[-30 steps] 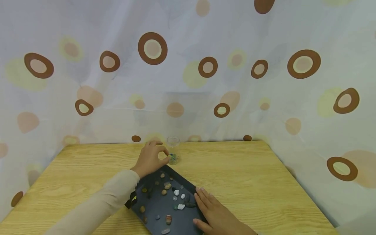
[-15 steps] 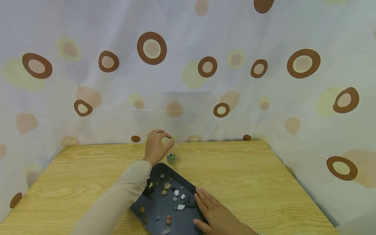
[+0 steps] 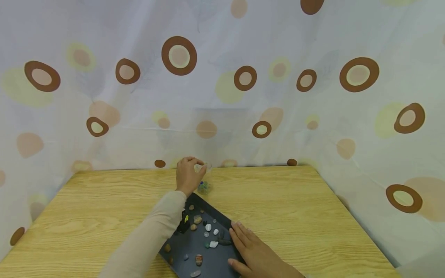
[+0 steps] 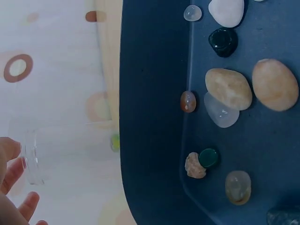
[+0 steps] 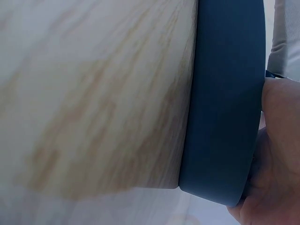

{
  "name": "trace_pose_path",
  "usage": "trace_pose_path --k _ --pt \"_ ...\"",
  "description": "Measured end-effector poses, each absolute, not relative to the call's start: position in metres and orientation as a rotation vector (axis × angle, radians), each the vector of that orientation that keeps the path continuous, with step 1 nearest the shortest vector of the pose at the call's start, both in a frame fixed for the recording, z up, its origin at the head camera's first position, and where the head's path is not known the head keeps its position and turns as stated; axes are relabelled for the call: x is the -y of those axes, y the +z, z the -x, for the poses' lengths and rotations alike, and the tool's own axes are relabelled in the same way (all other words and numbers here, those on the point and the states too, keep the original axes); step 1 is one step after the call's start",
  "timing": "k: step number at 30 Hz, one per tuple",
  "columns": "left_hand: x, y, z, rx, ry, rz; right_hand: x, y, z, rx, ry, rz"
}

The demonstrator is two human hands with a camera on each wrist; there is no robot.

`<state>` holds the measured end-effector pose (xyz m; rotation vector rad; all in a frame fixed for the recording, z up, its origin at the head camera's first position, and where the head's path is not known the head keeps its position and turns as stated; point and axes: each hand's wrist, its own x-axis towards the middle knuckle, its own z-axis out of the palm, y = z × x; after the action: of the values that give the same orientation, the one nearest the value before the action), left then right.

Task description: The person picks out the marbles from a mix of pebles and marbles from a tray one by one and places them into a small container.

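My left hand (image 3: 188,175) is at the mouth of a tall clear glass jar (image 3: 209,166), thumb and forefinger curved and slightly apart. In the left wrist view its fingertips (image 4: 14,171) reach the jar's rim (image 4: 32,157); no stone shows between them. Blue and green glass pieces (image 3: 204,188) lie in the jar's bottom. A dark tray (image 3: 194,266) holds scattered polished stones, among them a white stone (image 3: 213,244) and a red-brown stone (image 3: 199,260). My right hand (image 3: 259,255) lies over the tray's right rim, fingers straight, with the thumb inside.
The tray sits angled on a wood-grain table (image 3: 295,208), its far corner close to the jar. A pale curtain with brown rings (image 3: 179,56) hangs behind the table's back edge. My left forearm (image 3: 149,235) passes over the tray's left side.
My left hand has risen from beside the jar's lower part to its mouth, then shifted slightly right, thumb and forefinger parting a little. The right hand has stayed on the tray's rim.
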<state>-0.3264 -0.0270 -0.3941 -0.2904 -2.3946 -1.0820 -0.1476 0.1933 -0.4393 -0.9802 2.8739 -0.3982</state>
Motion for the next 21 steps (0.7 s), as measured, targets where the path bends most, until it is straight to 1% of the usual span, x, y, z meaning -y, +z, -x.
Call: trace_pose_path --k 16,21 --pt "0.0295 -0.3945 0.3250 2.445 -1.077 0.294 -0.1935 -0.4393 0.1477 -2.873 -0.401 0.988" --pt "0.0358 -0.3913 0.3207 2.477 -1.064 0.382 -0.1944 -0.4395 0.1494 -2.850 -0.429 0.998"
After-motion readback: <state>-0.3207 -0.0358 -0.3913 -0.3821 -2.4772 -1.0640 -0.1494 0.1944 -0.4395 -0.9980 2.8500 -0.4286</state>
